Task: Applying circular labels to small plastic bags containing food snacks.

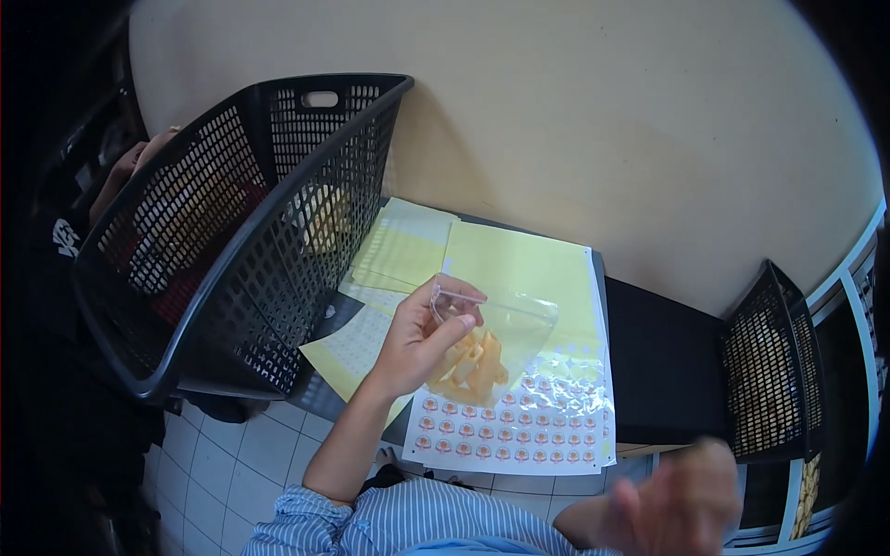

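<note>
My left hand (422,338) is closed on the top left corner of a transparent zip bag (515,335), thumb in front and fingers behind. Pale yellow-orange pieces like chips (477,366) lie in the lower part of the bag. Under it is a white sheet of round stickers (501,440), with rows of small red and orange prints, partly seen through the plastic. My right hand (681,500) is at the lower right, away from the bag and smeared by motion; its fingers cannot be made out.
A large black plastic basket (278,199) stands at the left with things inside. Yellow backing sheets (519,264) lie on the dark table. A smaller black basket (769,371) is at the right, by a black surface (663,357). Another person's arm (120,176) shows beyond the large basket.
</note>
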Tool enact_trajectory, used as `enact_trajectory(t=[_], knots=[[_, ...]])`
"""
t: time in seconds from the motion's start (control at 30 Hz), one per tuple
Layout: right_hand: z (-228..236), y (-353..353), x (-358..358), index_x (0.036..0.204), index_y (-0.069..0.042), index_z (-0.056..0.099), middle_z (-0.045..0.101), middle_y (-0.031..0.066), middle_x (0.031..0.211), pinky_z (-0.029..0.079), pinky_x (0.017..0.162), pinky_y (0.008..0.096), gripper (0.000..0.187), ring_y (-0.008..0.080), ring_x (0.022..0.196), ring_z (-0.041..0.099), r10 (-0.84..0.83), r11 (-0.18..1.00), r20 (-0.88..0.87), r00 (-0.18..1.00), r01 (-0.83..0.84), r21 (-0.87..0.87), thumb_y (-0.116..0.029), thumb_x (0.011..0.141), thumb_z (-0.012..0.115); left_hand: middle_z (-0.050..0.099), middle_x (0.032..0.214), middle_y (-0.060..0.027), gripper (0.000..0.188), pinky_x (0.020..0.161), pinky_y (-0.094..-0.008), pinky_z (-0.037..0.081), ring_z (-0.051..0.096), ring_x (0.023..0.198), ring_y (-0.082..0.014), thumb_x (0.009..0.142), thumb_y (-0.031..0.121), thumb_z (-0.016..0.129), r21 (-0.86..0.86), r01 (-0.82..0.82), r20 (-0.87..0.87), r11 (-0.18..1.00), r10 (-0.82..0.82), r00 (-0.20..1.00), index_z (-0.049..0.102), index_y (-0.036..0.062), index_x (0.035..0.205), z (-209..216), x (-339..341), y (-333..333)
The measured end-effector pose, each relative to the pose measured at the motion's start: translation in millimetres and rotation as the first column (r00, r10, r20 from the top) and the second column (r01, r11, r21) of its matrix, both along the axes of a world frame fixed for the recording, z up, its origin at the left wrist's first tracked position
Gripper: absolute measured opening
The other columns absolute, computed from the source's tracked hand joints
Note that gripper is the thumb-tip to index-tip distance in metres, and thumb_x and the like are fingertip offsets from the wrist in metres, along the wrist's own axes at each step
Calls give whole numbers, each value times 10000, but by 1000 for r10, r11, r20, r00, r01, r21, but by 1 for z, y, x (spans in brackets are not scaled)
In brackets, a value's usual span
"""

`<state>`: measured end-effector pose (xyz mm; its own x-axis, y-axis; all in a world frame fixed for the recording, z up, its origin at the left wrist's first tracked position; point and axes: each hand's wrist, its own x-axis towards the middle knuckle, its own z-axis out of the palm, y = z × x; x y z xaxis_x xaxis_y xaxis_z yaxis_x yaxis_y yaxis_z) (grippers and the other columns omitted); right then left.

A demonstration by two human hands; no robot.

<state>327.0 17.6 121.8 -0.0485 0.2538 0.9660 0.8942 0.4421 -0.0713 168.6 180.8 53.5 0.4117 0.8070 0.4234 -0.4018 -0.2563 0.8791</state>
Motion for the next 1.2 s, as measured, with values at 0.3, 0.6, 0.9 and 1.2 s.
enact_trajectory(t=[0.3, 0.6, 0.9, 1.2], knots=[[-71, 81, -27, 1017, 15, 542, 559, 74, 979, 435, 841, 275, 266, 143, 925, 546, 285, 581, -916, 284, -811, -71, -59, 797, 672, 565, 857, -57, 138, 749, -258, 440, 552, 824, -108, 818, 9, 553, 140, 19, 18, 990, -21, 1000, 575, 9, 955, -9, -15, -17], [-78, 83, -48, 857, 2, 597, 591, 74, 832, 437, 704, 236, 96, 125, 782, 560, 294, 695, -838, 461, -705, -143, -35, 799, 663, 626, 877, -68, 295, 791, -263, 446, 613, 850, -133, 738, -26, 677, 174, -34, 62, 984, 23, 998, 545, 11, 999, -12, -23, -15], [-76, 89, -47, 821, -8, 631, 638, 103, 794, 465, 671, 265, 111, 167, 750, 606, 311, 772, -734, 603, -611, -175, -14, 740, 708, 668, 813, -65, 467, 800, -248, 440, 619, 839, -104, 725, -10, 713, 215, -81, 25, 973, 77, 997, 487, -5, 1134, -12, -18, -9], [-84, 83, -37, 810, -11, 641, 639, 98, 767, 454, 644, 248, 81, 159, 716, 606, 226, 865, -740, 634, -479, -147, -22, 750, 695, 669, 792, -79, 585, 779, -211, 450, 637, 820, -115, 747, -31, 677, 155, -111, 51, 982, 104, 993, 366, -39, 1243, -16, 4, -21]])
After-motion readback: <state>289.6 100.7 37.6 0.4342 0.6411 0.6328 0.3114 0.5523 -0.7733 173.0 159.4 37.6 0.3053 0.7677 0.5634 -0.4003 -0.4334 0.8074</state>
